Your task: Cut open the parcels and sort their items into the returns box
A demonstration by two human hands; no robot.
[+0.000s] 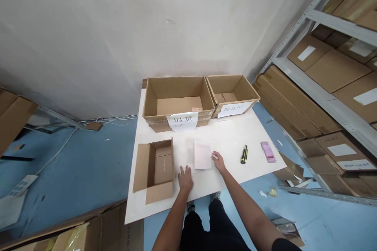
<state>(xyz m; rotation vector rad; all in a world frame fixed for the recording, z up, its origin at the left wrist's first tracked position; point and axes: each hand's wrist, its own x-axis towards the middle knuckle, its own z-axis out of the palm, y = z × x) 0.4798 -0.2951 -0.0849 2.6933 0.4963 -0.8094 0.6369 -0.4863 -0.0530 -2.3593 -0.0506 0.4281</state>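
The right hand [218, 161] rests its lightly curled fingertips on the near right corner of a pale pink flat rectangular packet [202, 155]. The packet lies flat on the white bench [235, 133], just ahead and to the left of that hand. Whether the fingers pinch the edge or only touch it, I cannot tell. A piece this thin is probably best handled by working a fingertip under one corner and lifting from there, with the other palm braced on the bench, rather than by clawing at its middle.

The left hand [185, 176] lies palm down with fingers spread wide, holding nothing, just beside the packet's near left corner. Both forearms reach forward with low wrists, the right one angled inward.

Immediately left of the left hand stands a small open brown cardboard box [140, 166]. Near the right hand, on its right, lies a yellow-and-black utility knife [244, 154], and farther right is a blurred pink object [268, 151]. Well beyond both hands stand a large open cardboard box [150, 98] and a second open cardboard box [224, 83], each with a paper label.
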